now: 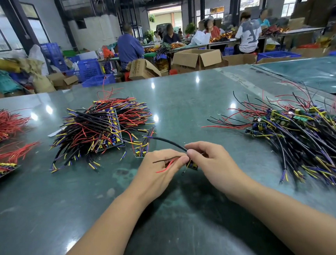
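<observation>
Pinching the wired board [192, 165] between them, left grip [162, 168] and right grip [210, 162] meet; left pile [102, 129] and right pile [305, 133] lie well apart, green surface [181, 105] between.

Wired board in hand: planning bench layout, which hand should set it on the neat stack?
Probably the left hand: it pinches the wired board by its leads, and the stack lies on its side.

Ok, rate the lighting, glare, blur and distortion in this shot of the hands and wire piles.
Head view: ceiling lamps leave small white glare spots on the glossy green table; soft shadow falls under the left hand and right hand, which pinch the small wired board; the far workers are blurred; wide-angle distortion tilts the background pillars.
</observation>
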Available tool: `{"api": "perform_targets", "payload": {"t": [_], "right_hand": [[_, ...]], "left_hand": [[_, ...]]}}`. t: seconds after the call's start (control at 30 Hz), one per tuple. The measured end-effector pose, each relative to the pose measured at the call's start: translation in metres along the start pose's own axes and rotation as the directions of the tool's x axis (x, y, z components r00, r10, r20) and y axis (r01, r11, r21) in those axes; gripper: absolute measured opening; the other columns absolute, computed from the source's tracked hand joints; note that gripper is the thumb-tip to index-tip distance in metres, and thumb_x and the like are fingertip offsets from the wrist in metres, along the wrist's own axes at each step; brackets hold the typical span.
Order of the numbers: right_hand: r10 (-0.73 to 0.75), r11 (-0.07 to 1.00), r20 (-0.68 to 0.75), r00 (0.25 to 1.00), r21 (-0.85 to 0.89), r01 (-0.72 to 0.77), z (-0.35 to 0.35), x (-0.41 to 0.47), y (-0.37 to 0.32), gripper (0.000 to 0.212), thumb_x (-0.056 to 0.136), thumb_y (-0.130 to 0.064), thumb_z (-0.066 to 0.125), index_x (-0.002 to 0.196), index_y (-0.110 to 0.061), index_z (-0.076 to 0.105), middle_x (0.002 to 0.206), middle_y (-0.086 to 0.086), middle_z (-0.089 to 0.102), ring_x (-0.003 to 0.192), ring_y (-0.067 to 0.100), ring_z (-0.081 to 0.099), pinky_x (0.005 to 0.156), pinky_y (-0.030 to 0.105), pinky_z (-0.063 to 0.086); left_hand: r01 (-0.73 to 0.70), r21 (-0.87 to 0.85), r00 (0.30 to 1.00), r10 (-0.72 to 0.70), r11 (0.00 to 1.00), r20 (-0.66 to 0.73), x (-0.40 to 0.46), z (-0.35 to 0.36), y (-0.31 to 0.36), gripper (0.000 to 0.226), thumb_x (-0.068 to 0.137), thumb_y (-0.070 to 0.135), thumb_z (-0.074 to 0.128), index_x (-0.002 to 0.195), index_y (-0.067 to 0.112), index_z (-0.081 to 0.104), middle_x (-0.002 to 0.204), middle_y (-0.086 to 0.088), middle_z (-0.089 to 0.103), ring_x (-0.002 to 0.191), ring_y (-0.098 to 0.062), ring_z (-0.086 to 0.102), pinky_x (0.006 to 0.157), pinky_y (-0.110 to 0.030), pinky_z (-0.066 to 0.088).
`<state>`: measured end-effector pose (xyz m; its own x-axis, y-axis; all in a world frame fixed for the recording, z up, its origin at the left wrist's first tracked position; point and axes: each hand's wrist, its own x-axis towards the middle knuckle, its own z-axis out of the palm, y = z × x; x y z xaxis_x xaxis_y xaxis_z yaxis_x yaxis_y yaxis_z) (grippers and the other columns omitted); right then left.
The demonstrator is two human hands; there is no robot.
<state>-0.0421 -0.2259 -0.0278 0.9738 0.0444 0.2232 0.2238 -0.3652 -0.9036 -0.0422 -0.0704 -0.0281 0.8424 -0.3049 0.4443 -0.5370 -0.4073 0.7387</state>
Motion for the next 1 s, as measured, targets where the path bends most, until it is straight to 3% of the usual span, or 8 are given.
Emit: {"api": "perform_targets", "payload": {"t": [0.1,0.17,0.23,0.3,0.43,0.63,0.87,1.0], "right_hand": [[0.0,0.998,0.058,0.998,0.055,-0.003,-0.004,0.001,0.001,0.027,0.092,-0.01,0.057,0.117,-0.015,0.066,0.105,-0.008,0.068,0.091,0.0,0.06,0.084,0.01,0.045],[-0.025,0.994,0.042,0.999,0.11,0.02,-0.007,0.003,-0.001,0.028,0.091,-0.004,0.056,0.112,-0.017,0.067,0.096,-0.007,0.068,0.075,-0.008,0.058,0.069,0.004,0.042],[-0.053,0.978,-0.031,0.998,0.202,0.058,-0.012,0.006,-0.004,0.027,0.09,0.001,0.056,0.098,-0.023,0.067,0.082,-0.007,0.064,0.059,-0.005,0.051,0.057,0.007,0.04],[-0.085,0.949,-0.092,0.992,0.296,0.108,-0.018,0.007,-0.006,0.03,0.088,0.004,0.056,0.086,-0.024,0.065,0.079,-0.003,0.061,0.061,0.005,0.047,0.051,0.013,0.042],[-0.124,0.888,-0.169,0.978,0.422,0.186,-0.016,0.008,-0.008,0.032,0.084,0.018,0.052,0.076,-0.013,0.056,0.074,-0.004,0.066,0.061,0.007,0.053,0.059,0.013,0.046],[-0.047,0.835,-0.337,0.94,0.503,0.222,-0.014,0.012,-0.005,0.032,0.084,0.014,0.055,0.074,-0.016,0.055,0.079,0.002,0.069,0.066,0.009,0.06,0.07,0.018,0.05],[0.128,0.762,-0.4,0.907,0.625,0.169,-0.02,0.018,0.006,0.032,0.084,0.015,0.053,0.072,-0.014,0.054,0.077,0.006,0.062,0.07,0.013,0.056,0.079,0.026,0.046],[0.149,0.722,-0.454,0.879,0.657,0.217,-0.022,0.018,0.004,0.035,0.084,0.017,0.051,0.071,-0.016,0.052,0.077,0.004,0.062,0.073,0.013,0.056,0.084,0.03,0.044]], "left_hand": [[0.032,-0.001,0.999,-0.032,0.999,0.008,0.0,-0.002,0.001,0.015,0.09,0.017,0.062,0.087,0.01,0.075,0.083,-0.002,0.074,0.081,-0.013,0.067,0.076,-0.027,0.051],[0.114,-0.087,0.992,-0.118,0.99,-0.033,0.003,0.001,0.005,0.018,0.092,0.014,0.059,0.087,0.006,0.075,0.084,-0.005,0.074,0.081,-0.013,0.068,0.077,-0.024,0.053],[0.22,-0.327,0.958,-0.267,0.919,-0.108,0.007,0.003,0.01,0.022,0.094,0.013,0.055,0.087,0.005,0.074,0.083,-0.008,0.074,0.077,-0.013,0.069,0.075,-0.022,0.055],[0.24,-0.56,0.909,-0.386,0.793,-0.158,0.011,-0.001,0.014,0.025,0.096,0.015,0.05,0.085,0.006,0.071,0.078,-0.005,0.074,0.071,-0.011,0.069,0.07,-0.02,0.056],[0.197,-0.77,0.833,-0.517,0.607,-0.195,0.015,-0.013,0.016,0.031,0.099,0.02,0.045,0.083,0.006,0.067,0.07,-0.004,0.072,0.066,-0.01,0.069,0.067,-0.019,0.057],[0.268,-0.865,0.793,-0.607,0.424,-0.051,0.016,-0.021,0.015,0.044,0.104,0.026,0.031,0.089,0.001,0.064,0.072,-0.012,0.073,0.064,-0.018,0.071,0.06,-0.023,0.058],[0.356,-0.843,0.769,-0.638,0.404,0.019,0.016,-0.012,0.017,0.046,0.103,0.026,0.03,0.089,-0.001,0.064,0.073,-0.016,0.072,0.063,-0.021,0.071,0.059,-0.025,0.058],[0.423,-0.755,0.734,-0.678,0.501,-0.039,0.017,-0.017,0.014,0.047,0.103,0.028,0.029,0.086,0.002,0.065,0.068,-0.009,0.072,0.057,-0.015,0.069,0.055,-0.021,0.054]]}}
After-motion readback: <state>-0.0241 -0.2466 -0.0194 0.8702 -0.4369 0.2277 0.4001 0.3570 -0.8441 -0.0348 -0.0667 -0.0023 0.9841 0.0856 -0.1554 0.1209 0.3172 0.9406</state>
